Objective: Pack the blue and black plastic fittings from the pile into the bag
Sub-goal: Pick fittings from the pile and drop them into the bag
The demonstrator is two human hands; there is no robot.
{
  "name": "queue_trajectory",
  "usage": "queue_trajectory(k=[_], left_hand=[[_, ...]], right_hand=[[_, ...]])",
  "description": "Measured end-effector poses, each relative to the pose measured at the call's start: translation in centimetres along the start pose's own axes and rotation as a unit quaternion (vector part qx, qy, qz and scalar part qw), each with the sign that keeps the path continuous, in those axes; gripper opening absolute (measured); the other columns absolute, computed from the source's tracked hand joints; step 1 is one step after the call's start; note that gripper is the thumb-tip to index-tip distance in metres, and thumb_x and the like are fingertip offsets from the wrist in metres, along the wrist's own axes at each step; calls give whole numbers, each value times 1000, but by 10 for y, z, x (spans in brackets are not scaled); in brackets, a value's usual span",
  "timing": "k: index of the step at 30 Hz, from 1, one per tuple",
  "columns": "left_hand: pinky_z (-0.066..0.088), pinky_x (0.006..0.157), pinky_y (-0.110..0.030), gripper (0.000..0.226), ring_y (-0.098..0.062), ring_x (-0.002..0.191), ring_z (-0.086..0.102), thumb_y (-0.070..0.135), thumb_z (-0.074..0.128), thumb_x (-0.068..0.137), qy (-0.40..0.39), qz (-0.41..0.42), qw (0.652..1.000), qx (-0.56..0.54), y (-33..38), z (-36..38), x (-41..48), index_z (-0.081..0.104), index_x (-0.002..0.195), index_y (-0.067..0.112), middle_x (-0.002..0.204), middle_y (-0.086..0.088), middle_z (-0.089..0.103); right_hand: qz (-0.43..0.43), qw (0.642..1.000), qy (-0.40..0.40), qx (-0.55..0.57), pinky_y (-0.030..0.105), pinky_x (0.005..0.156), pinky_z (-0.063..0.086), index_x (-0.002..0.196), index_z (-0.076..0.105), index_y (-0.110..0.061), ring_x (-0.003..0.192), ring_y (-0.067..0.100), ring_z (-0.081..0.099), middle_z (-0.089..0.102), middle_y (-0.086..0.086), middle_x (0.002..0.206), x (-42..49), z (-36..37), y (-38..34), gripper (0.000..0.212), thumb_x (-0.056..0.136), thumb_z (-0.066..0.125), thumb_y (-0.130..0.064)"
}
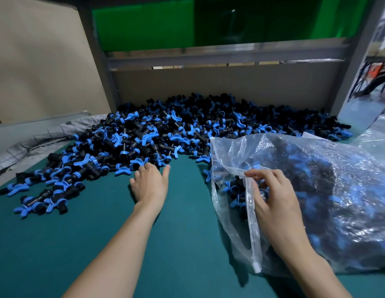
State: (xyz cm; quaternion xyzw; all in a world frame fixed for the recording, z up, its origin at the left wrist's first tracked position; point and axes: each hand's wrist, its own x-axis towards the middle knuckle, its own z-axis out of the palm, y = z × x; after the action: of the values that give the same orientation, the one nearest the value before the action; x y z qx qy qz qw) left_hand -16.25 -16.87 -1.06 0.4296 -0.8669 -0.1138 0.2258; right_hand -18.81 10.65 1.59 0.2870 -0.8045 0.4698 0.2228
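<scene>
fingers (147, 166) of the left hand (149, 186) are lying straight and spread on the green tabletop (101, 233), their tips touching the near edge of the pile (165, 130) of blue and black fittings and gripping nothing. fingers (258, 172) of the right hand (273, 198) are pinching the zip strip (252, 222) at the mouth of the clear bag (338, 179), holding that mouth open toward the pile.

the bag is lying on its side at the right, bulging with fittings, so a good share of the packing is looking done. the pile is remaining large, though, spreading from the near left back to the board (208, 82) and running on behind the bag, so most of the work is probably lying ahead, and this bag seems to be nearing full.

a bare stretch of tabletop is lying between the left hand and the bag mouth, giving room to sweep parts across. a grey quilted cloth (36, 143) is bordering the pile on the left, and the board is closing off the far side. loose fittings at the near left are sitting close to the tabletop's edge and could slip off if pushed that way.
</scene>
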Motion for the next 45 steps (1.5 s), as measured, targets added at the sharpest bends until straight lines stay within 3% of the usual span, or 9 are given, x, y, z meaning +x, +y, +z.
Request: queue_trajectory(k=[8, 12, 18, 24, 27, 31, 36, 38, 45], left_hand=[[45, 89, -47, 39, -34, 81, 61, 44, 41, 99, 55, -79, 987, -127, -1, 3, 14, 47, 111, 8, 90, -13, 69], [35, 51, -33, 38, -29, 67, 55, 47, 44, 98, 101, -55, 974, -197, -7, 3, 12, 37, 120, 18, 94, -7, 66], [36, 55, -30, 32, -24, 79, 56, 46, 38, 101, 87, -23, 975, -201, -11, 5, 17, 51, 123, 27, 105, -3, 63], [38, 53, -31, 13, -25, 67, 57, 39, 41, 94, 97, -58, 957, -268, -11, -1, 7, 50, 95, 29, 76, 4, 63], [37, 54, -32, 10, -24, 63, 53, 34, 45, 90, 69, -71, 916, -389, -12, -3, 1, 49, 84, 27, 68, 6, 58], [30, 52, -28, 16, -13, 46, 37, 25, 43, 92, 17, -136, 811, -569, -16, -12, -2, 45, 77, 21, 53, 12, 42], [36, 48, -22, 14, -9, 46, 37, 9, 39, 92, -88, -231, 518, -819, -22, -21, -6, 43, 80, 14, 62, 2, 44], [38, 52, -22, 13, -10, 50, 40, 6, 42, 90, -134, -236, 452, -850, -20, -22, -8, 43, 81, 15, 65, 1, 47], [47, 55, -22, 10, -9, 59, 54, 12, 53, 98, -180, -178, 543, -801, -7, -22, -14, 58, 90, 9, 74, -4, 62]], right_hand=[[0, 1000, 3, 1, 43, 77, 48, 104, 66, -28, 94, 14, 52, 55, -12, 99, 2, 1, -1, 17, 93, 54, -22], [0, 1000, 4, 0, 44, 77, 48, 105, 66, -27, 94, 14, 52, 55, -11, 100, 1, 2, 0, 18, 93, 55, -21], [-4, 1000, 2, -3, 43, 77, 48, 104, 65, -30, 94, 13, 53, 55, -13, 100, 0, 2, 3, 17, 93, 55, -23], [-9, 1000, 6, -12, 44, 75, 49, 105, 65, -30, 93, 12, 52, 54, -13, 100, 0, 3, 5, 17, 93, 56, -22], [-13, 1000, 6, -12, 43, 75, 48, 105, 64, -31, 93, 11, 52, 54, -14, 100, 0, 3, 5, 16, 93, 56, -24], [-14, 1000, 5, -11, 42, 74, 49, 105, 64, -33, 93, 10, 51, 53, -16, 100, 0, 4, 4, 17, 92, 54, -27], [-16, 1000, 5, -18, 43, 74, 49, 106, 64, -31, 93, 10, 51, 53, -15, 100, 0, 4, 6, 17, 92, 55, -26], [-17, 1000, 6, -16, 43, 75, 49, 105, 64, -31, 93, 9, 51, 53, -15, 100, 0, 4, 6, 17, 92, 56, -24], [-19, 1000, 9, -20, 43, 74, 49, 104, 64, -32, 90, 11, 51, 54, -14, 99, 0, 5, 8, 18, 91, 58, -21]])
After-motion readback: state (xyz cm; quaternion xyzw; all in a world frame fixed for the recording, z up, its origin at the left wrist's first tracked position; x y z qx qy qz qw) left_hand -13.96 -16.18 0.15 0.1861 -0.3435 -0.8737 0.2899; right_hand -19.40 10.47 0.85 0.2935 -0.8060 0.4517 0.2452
